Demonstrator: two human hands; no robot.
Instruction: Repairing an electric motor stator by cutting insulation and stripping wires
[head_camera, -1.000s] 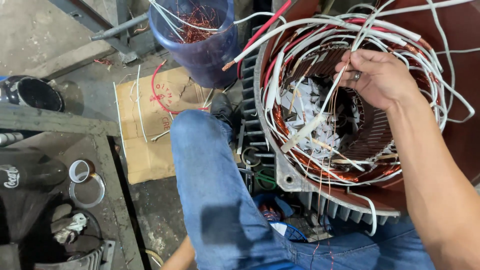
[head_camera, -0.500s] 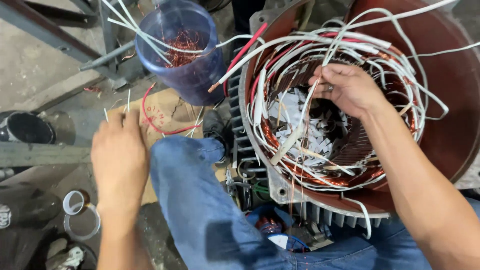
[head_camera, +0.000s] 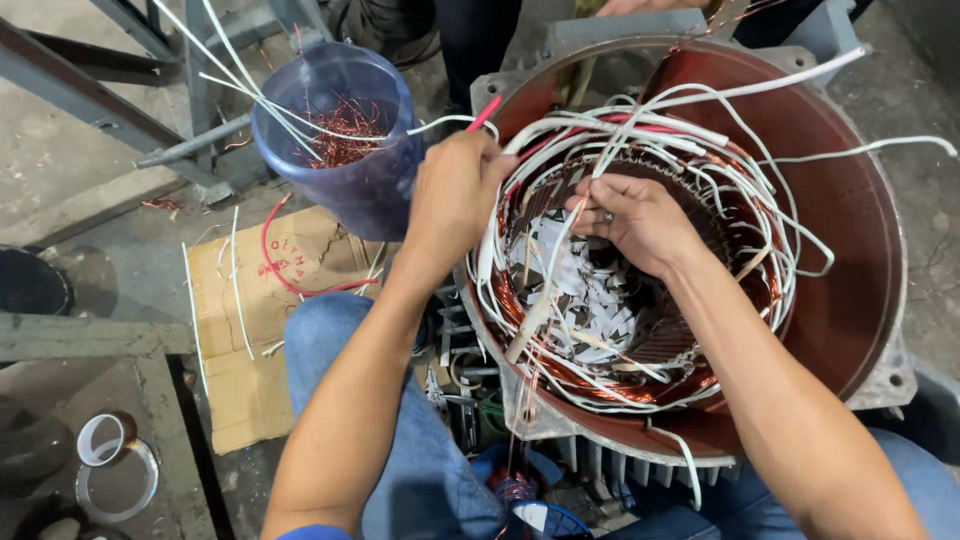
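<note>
Head cam looking straight down: left hand (head_camera: 455, 195) is closed around a bunch of white sleeved wires (head_camera: 600, 125) at the near-left rim of the big motor stator (head_camera: 850, 230), with a red lead (head_camera: 485, 113) poking out past the knuckles. Right hand (head_camera: 640, 220) sits inside the bore, fingers pinched on one white lead that runs down-left toward the copper windings (head_camera: 520, 300). So the wire bundle loops round the rim, and the left hand is the one nearer its loose ends. White paper slot wedges (head_camera: 590, 300) fan out in the middle. Further out, a blue plastic tub (head_camera: 345, 140) of copper scraps, cardboard (head_camera: 240, 320) on the floor, tape rolls (head_camera: 105, 440) bottom left.
</note>
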